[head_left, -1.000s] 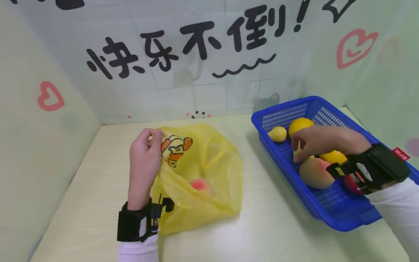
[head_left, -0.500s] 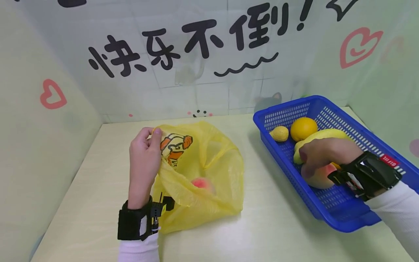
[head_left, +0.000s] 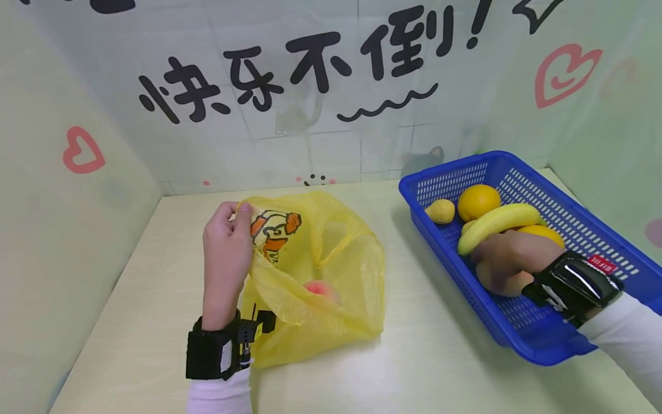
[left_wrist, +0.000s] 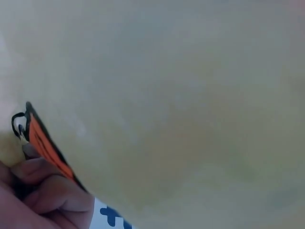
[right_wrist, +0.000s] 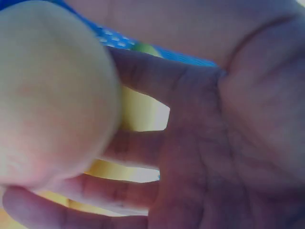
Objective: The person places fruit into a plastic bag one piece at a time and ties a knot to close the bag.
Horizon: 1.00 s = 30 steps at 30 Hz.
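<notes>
Holding crinkled bag: left fingers; round peach: right fingers.

left fingers bent, right fingers apart

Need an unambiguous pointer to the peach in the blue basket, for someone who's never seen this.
In the head view, find the blue basket at the picture's right. Just nearer the camera than the banana, a peach lies partly under the right hand. Pale, pink-flushed skin sets it apart from its yellow neighbours.
</notes>
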Motion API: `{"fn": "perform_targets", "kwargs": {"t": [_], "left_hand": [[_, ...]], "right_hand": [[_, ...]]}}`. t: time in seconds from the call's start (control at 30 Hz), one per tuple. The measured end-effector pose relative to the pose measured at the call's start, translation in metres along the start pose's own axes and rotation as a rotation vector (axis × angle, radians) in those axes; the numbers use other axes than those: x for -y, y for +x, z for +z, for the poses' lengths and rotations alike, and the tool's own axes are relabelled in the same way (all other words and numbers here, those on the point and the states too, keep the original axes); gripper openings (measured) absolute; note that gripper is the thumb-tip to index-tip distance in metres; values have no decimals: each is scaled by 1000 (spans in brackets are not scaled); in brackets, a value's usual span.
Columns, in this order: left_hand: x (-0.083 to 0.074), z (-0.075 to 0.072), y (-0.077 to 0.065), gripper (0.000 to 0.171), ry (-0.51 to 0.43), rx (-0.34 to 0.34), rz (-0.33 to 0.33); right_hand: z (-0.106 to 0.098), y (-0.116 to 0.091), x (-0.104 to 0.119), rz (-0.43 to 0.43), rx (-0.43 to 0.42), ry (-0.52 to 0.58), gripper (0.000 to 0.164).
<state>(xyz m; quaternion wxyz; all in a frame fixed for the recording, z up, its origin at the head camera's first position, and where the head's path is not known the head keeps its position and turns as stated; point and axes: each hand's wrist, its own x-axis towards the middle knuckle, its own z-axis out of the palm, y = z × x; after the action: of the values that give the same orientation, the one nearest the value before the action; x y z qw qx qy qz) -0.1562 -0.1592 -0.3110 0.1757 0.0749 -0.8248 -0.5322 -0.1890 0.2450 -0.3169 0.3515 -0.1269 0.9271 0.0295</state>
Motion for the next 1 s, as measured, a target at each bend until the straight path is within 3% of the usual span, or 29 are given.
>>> {"fn": "perform_targets", "kwargs": {"t": [0.13,0.47,0.6,0.77,0.9,1.0], "left_hand": [[-1,0,0,33,-2,0,-9],[-1,-1,0,32,-6,-10,-11],[-1,-1,0,32,-6,-17,-11],[-1,-1,-1,33,-11,-17,-8],[-1,-1,-2,34,-1,-21,-6],[-2,-1,-2,35,3,-29,-11]], "right_hand": [[6,3,-1,-17,-76,-60,31],[14,9,1,19,-118,-150,59],[14,8,1,1,-129,-156,54],[7,2,0,-7,-94,-40,42],[-4,-5,-6,-29,-48,77,54],[-13,-8,-10,-71,-20,116,72]]}}
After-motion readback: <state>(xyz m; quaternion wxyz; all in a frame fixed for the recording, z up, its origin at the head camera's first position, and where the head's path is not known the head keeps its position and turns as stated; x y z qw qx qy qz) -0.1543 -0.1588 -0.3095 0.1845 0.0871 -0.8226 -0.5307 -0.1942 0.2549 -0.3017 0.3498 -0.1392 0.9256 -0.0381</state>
